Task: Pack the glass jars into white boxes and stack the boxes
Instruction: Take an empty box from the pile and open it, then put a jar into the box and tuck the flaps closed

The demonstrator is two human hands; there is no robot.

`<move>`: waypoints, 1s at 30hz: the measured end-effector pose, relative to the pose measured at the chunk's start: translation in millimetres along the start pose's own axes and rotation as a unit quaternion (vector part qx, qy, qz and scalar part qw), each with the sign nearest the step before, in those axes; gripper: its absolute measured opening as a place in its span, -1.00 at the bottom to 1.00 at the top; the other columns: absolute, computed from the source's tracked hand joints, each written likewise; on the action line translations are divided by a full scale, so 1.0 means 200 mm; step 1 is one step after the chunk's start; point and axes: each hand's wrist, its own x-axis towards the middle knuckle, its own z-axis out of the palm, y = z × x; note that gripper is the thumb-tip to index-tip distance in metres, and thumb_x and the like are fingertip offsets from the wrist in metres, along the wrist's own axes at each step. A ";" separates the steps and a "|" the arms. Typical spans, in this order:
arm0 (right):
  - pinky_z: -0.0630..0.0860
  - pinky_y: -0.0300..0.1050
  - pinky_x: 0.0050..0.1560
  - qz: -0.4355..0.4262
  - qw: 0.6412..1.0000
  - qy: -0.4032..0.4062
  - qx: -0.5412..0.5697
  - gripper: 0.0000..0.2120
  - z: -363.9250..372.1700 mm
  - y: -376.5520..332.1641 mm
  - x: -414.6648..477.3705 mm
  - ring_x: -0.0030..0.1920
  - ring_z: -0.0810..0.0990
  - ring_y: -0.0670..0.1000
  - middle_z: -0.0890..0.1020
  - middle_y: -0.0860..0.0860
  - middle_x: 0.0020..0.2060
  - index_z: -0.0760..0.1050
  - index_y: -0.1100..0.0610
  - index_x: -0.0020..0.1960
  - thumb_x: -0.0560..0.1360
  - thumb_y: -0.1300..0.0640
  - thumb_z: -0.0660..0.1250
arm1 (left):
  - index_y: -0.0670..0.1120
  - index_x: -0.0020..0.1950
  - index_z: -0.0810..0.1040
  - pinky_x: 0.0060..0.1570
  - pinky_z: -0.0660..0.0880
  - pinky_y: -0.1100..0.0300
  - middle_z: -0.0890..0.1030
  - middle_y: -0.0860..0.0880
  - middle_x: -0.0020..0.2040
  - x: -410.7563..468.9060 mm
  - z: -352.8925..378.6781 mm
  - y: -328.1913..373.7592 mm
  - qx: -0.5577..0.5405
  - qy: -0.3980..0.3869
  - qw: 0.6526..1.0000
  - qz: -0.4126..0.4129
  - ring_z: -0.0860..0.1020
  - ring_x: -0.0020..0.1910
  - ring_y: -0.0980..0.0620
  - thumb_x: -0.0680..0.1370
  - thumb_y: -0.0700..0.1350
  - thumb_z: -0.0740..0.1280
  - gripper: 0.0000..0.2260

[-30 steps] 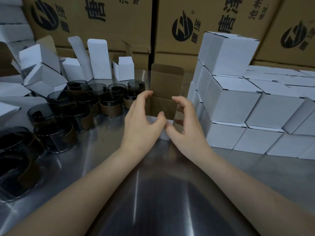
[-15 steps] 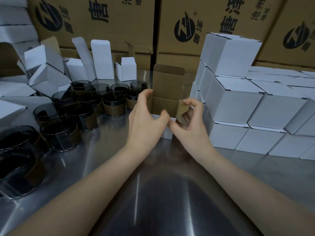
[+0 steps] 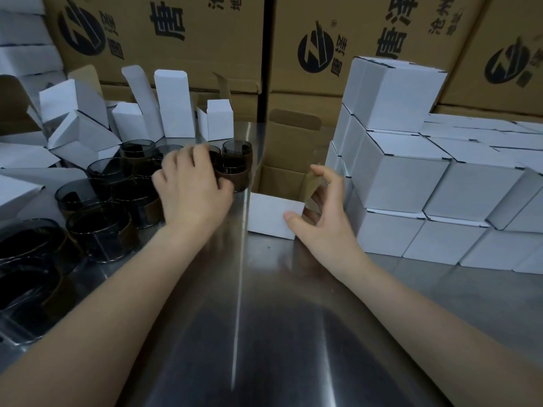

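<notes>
Fingers (image 3: pixel 332 179) of your right hand (image 3: pixel 323 227) curl round the side flap of the open white box (image 3: pixel 273 214), thumb on its front, mid-tabletop (image 3: pixel 264 318). Your left hand (image 3: pixel 191 189) hovers, blurred, over the glass jars (image 3: pixel 238 160) toward the left edge; I cannot tell whether it grips one.

Steel table (image 3: pixel 264 333): shiny, reflective, filling 6 o'clock. Brown cartons (image 3: pixel 188 39): black logos and printed characters, stacked from 10 to 2 o'clock.
</notes>
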 end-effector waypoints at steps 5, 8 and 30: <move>0.35 0.13 0.41 0.010 1.000 -0.014 -0.011 -0.31 0.00 -0.02 -0.01 0.45 0.32 -0.03 0.31 -0.10 0.43 0.11 -0.25 0.39 0.44 0.13 0.41 | -0.17 0.43 0.32 0.37 0.13 -0.17 0.39 -0.24 0.43 0.04 0.05 -0.09 0.115 -0.061 0.992 0.004 0.18 0.50 -0.26 0.56 0.09 0.27 -0.48; 0.32 0.15 0.44 0.019 0.999 -0.018 -0.023 -0.30 0.00 -0.04 -0.01 0.47 0.27 -0.04 0.25 -0.12 0.47 0.09 -0.25 0.40 0.47 0.13 0.41 | -0.19 0.38 0.36 0.38 0.10 -0.20 0.45 -0.27 0.36 0.04 0.07 -0.09 0.134 -0.053 0.989 0.020 0.24 0.45 -0.28 0.55 0.04 0.31 -0.52; 0.37 -0.10 0.38 0.024 0.999 -0.012 -0.047 -0.29 -0.01 -0.07 -0.02 0.36 0.27 -0.27 0.22 -0.30 0.35 0.09 -0.21 0.44 0.49 0.15 0.42 | -0.05 0.51 0.28 0.30 0.34 -0.09 0.34 -0.19 0.38 0.20 -0.19 -0.05 0.113 -0.323 0.939 0.031 0.34 0.36 -0.24 0.41 0.02 0.54 -0.25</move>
